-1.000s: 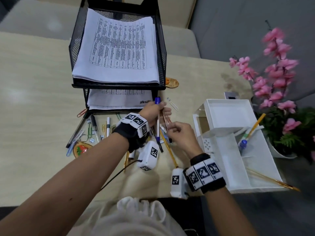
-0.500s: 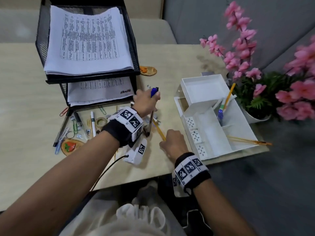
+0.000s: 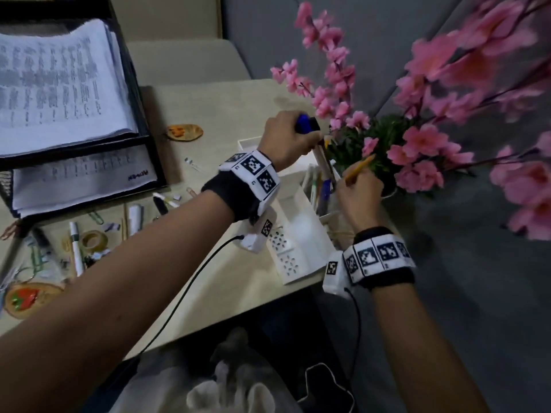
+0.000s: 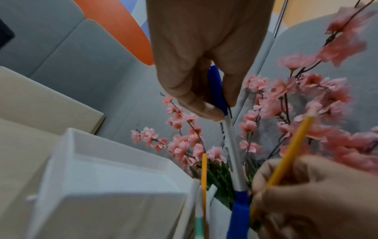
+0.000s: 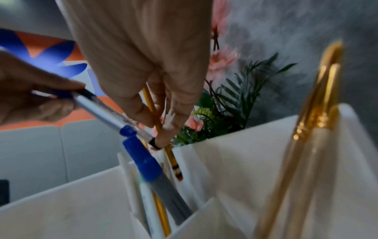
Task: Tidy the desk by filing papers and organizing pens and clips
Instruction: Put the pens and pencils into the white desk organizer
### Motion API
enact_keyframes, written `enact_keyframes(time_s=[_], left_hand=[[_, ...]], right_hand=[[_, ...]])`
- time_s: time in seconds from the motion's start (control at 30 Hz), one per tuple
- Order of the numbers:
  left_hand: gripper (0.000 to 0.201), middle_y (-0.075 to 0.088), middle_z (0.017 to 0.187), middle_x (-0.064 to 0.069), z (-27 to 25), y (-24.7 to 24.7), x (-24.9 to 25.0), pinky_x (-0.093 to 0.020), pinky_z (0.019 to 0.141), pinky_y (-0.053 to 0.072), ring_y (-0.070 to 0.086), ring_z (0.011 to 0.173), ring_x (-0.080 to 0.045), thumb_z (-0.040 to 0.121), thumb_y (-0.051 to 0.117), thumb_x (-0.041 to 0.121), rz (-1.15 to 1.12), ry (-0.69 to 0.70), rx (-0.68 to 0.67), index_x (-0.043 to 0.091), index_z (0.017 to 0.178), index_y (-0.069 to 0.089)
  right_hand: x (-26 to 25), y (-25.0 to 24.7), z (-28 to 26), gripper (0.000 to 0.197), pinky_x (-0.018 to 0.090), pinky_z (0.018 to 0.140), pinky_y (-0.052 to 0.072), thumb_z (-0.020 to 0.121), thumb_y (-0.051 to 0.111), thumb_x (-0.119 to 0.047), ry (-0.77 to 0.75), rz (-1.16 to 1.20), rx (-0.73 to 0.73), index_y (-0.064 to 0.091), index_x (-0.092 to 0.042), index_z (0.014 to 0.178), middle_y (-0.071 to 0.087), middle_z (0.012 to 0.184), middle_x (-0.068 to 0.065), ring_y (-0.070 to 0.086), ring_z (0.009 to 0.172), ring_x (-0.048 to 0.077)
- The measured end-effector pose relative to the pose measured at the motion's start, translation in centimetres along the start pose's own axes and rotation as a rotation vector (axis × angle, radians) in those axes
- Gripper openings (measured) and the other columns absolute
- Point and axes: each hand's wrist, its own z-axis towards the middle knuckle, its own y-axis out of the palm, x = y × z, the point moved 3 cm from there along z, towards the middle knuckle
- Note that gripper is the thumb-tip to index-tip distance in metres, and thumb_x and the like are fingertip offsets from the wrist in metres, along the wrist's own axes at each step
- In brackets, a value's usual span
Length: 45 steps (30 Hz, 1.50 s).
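My left hand pinches a blue-capped pen by its cap and holds it upright over the white organizer, black tip down at the pen compartment. Just right of it, my right hand pinches a yellow pencil, eraser end pointing into the same compartment. That compartment holds another blue-capped pen, a yellow pencil and white pens. Loose pens and paper clips lie on the desk at the left. Printed papers fill the black mesh tray.
Pink artificial flowers in a pot stand right behind the organizer, close to both hands. Gold pens lean in the organizer's right part. A tape roll and a wooden strawberry coaster sit among the clutter at the left.
Both hands have moved right from the desk clutter to above the organizer. The right hand has lifted a yellow pencil off the desk. The head view has swung right.
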Motion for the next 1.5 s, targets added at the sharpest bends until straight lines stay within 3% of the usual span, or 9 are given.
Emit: enact_keyframes(time_s=[0.23,0.43,0.57,0.67,0.8,0.97,1.1,1.27,1.5], left_hand=[[0.023,0.073,0.090,-0.020,2.9,1.2,1.3,-0.028,0.079,0.056,0.064,0.072,-0.019,0.087,0.062,0.018,0.072,0.028,0.015,-0.003,0.096,0.066],[0.024,0.072,0.083,-0.015,3.2,0.9,0.9,-0.025,0.076,0.056,0.062,0.059,-0.008,0.087,0.062,0.019,0.078,0.034,0.002,0.020,0.065,0.053],[0.027,0.063,0.065,0.000,2.6,-0.6,0.6,-0.022,0.070,0.057,0.057,0.043,0.007,0.086,0.062,0.019,-0.031,0.019,0.106,0.025,0.063,0.049],[0.027,0.063,0.063,-0.001,1.8,-1.7,0.5,-0.027,0.073,0.057,0.061,0.051,0.002,0.086,0.062,0.018,-0.011,0.022,0.098,0.024,0.063,0.049],[0.019,0.071,0.082,-0.018,0.6,-1.1,0.4,-0.034,0.080,0.057,0.070,0.078,-0.025,0.087,0.060,0.018,0.101,0.020,-0.025,0.018,0.070,0.054],[0.019,0.070,0.089,-0.021,1.1,1.4,0.1,-0.035,0.083,0.052,0.067,0.087,-0.030,0.086,0.060,0.020,0.247,0.040,-0.110,0.001,0.088,0.064],[0.026,0.067,0.094,-0.019,1.6,4.2,-0.5,-0.030,0.081,0.046,0.062,0.097,-0.032,0.086,0.060,0.020,0.378,0.070,-0.186,-0.003,0.097,0.064],[0.029,0.061,0.113,-0.024,1.3,8.0,-2.8,-0.038,0.081,0.044,0.057,0.105,-0.039,0.086,0.055,0.011,0.573,0.094,-0.294,0.000,0.113,0.055],[0.060,0.058,0.112,-0.022,0.2,8.2,-4.5,-0.040,0.068,0.040,0.059,0.099,-0.041,0.091,0.048,0.010,0.733,0.126,-0.314,0.014,0.146,0.023]], right_hand=[[1.2,2.1,0.6,0.018,0.034,0.084,0.045,0.089,0.049,-0.005,0.042,-0.124,-0.207,0.063,0.005,0.095,0.063,0.106,0.025,0.057,0.104,0.035],[1.0,4.0,0.6,0.021,0.037,0.079,0.047,0.094,0.048,-0.013,0.154,-0.135,-0.074,0.058,0.003,0.103,0.063,0.110,0.026,0.060,0.102,0.038],[1.1,4.4,0.8,0.023,0.038,0.084,0.049,0.091,0.053,-0.016,0.178,-0.145,-0.068,0.061,-0.001,0.106,0.065,0.110,0.022,0.061,0.103,0.036],[1.6,4.4,0.9,0.023,0.037,0.083,0.049,0.090,0.054,-0.015,0.207,-0.131,-0.117,0.066,0.000,0.102,0.066,0.106,0.021,0.061,0.101,0.035],[2.3,3.3,0.7,0.024,0.031,0.073,0.042,0.091,0.050,-0.014,0.242,-0.063,-0.069,0.066,0.002,0.098,0.066,0.103,0.022,0.061,0.096,0.036],[3.2,1.6,-0.1,0.023,0.025,0.070,0.035,0.091,0.047,-0.011,0.234,-0.068,-0.073,0.064,0.005,0.095,0.064,0.101,0.022,0.051,0.079,0.026],[2.8,0.6,0.0,0.020,0.025,0.072,0.038,0.091,0.051,-0.011,0.134,-0.028,-0.030,0.063,0.005,0.092,0.064,0.101,0.022,0.059,0.092,0.031],[1.7,-0.4,0.3,0.020,0.019,0.075,0.035,0.092,0.048,-0.003,0.100,-0.022,-0.014,0.052,0.000,0.111,0.060,0.115,0.020,0.055,0.109,0.029],[1.3,1.7,0.4,0.029,0.038,0.093,0.045,0.091,0.046,-0.001,0.078,-0.145,-0.236,0.047,-0.003,0.120,0.053,0.119,0.021,0.054,0.110,0.036]])
